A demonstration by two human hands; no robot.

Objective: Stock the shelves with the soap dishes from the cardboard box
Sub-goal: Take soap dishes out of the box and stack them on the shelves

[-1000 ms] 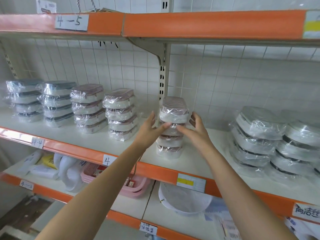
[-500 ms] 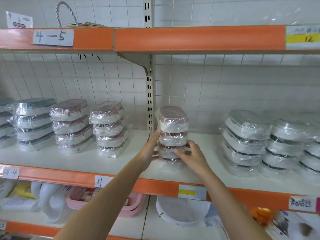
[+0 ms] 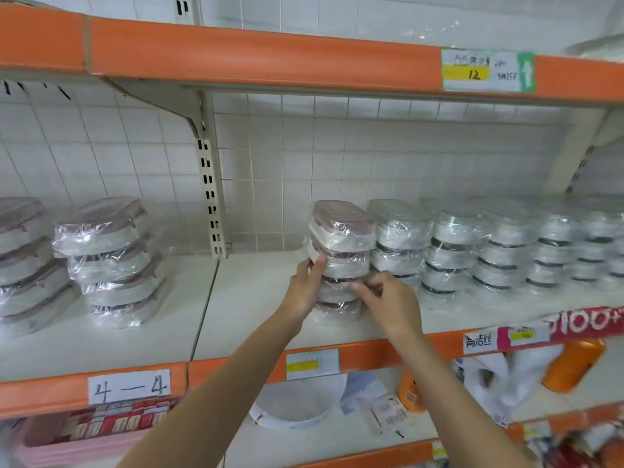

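A stack of plastic-wrapped pink and white soap dishes [image 3: 341,238] stands on the middle shelf [image 3: 250,298], right beside a row of wrapped grey and white dishes [image 3: 452,244]. My left hand [image 3: 305,288] grips the stack's left side, thumb on the front. My right hand [image 3: 388,298] pinches the wrap low on the stack's right front. Two more stacks of pink dishes [image 3: 108,261] stand at the left of the shelf. No cardboard box is in view.
An upper orange-edged shelf [image 3: 256,59] hangs close overhead, held by a bracket and a slotted upright [image 3: 209,197]. The lower shelf holds a white bowl [image 3: 297,407], orange bottles [image 3: 570,366], a pink basket [image 3: 67,444] and packets.
The stack of pink dishes has slid right along the shelf, from beside the upright to against the grey dishes. Both hands went with it, and the view has turned right.
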